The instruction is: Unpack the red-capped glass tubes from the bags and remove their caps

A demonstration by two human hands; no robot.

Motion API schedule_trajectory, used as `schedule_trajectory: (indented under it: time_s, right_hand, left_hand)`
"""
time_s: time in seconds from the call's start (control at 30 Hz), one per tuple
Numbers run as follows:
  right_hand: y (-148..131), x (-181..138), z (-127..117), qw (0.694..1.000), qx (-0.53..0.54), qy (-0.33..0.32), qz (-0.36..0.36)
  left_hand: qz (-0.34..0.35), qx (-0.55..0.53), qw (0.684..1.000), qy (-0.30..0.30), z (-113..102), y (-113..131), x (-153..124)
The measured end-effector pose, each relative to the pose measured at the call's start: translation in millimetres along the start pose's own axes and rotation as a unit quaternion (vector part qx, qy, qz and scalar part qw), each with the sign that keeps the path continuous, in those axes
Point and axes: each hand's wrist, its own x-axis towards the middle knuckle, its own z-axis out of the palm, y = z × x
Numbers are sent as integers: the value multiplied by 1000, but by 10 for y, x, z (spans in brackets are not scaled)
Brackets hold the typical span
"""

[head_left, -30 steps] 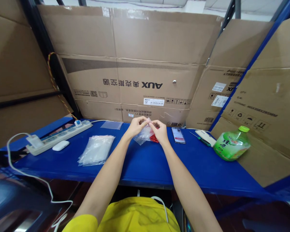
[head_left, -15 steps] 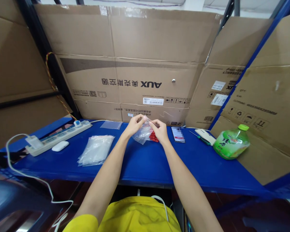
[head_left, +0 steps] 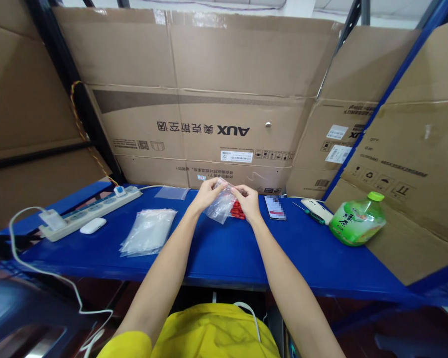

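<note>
Between my hands hangs a clear plastic bag (head_left: 220, 206), its top edge pinched by the fingers of both. My left hand (head_left: 208, 193) grips the edge on the left side. My right hand (head_left: 247, 201) grips it on the right, with the fingers bent. Several small red pieces (head_left: 237, 211) show just below and beside my right hand; whether they lie inside the bag or behind it I cannot tell. A stack of clear plastic bags (head_left: 149, 231) lies on the blue table (head_left: 227, 253), left of my forearms.
A single flat bag (head_left: 171, 193) lies at the back. On the left are a power strip (head_left: 97, 211) and a white case (head_left: 93, 225). A phone (head_left: 275, 207), a screwdriver (head_left: 314, 216), a white device (head_left: 317, 210) and a green bottle (head_left: 357, 221) are on the right. Cardboard (head_left: 209, 59) walls the back.
My hands stay in nearly the same place. The bag's top has shifted slightly between my fingers, and its lower part hangs a little differently.
</note>
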Motion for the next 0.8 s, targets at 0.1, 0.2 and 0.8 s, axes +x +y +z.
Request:
schedule_trajectory:
  time_s: [0.1, 0.2, 0.8]
  right_hand:
    - [-2, 1, -12, 1000, -13, -6, -9]
    - [3, 1, -4, 1000, 0, -10, -9]
    - [25, 18, 5, 997, 54, 16, 55]
  left_hand:
    - [-19, -14, 999, -28, 6, 22, -22]
    - [-22, -25, 999, -40, -1, 34, -31]
    - [-34, -36, 998, 32, -36, 35, -15]
